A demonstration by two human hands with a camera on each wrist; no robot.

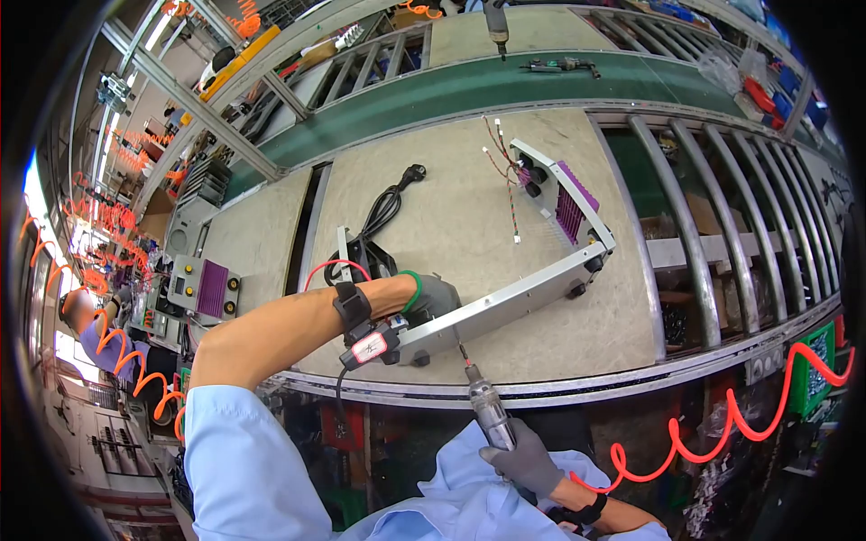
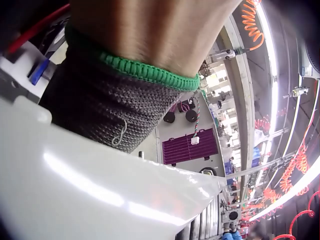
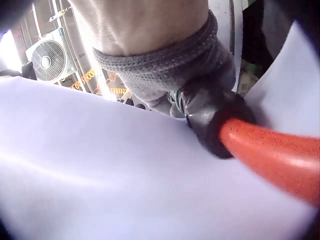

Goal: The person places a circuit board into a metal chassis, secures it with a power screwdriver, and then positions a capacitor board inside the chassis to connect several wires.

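Observation:
A U-shaped metal casing (image 1: 519, 293) with a purple vent grille (image 1: 570, 207) stands on the worktable. My gloved left hand (image 1: 435, 298) reaches over the casing's near side from within; in the left wrist view the grey glove (image 2: 110, 100) goes down behind the pale panel (image 2: 100, 175), which hides its fingers. My gloved right hand (image 1: 528, 458) grips a pneumatic screwdriver (image 1: 490, 410) in front of the table. The driver's bit points up at the casing's outer face, its tip right at the panel. The right wrist view shows the driver's dark rear end with its red hose (image 3: 270, 155).
A black power cord (image 1: 386, 209) lies behind my left forearm. Loose connector wires (image 1: 505, 171) hang at the casing's far end. Metal rollers (image 1: 713, 234) run along the right. A second driver (image 1: 496, 27) hangs over the green belt (image 1: 451, 90). Another purple-vented unit (image 1: 206, 287) is at left.

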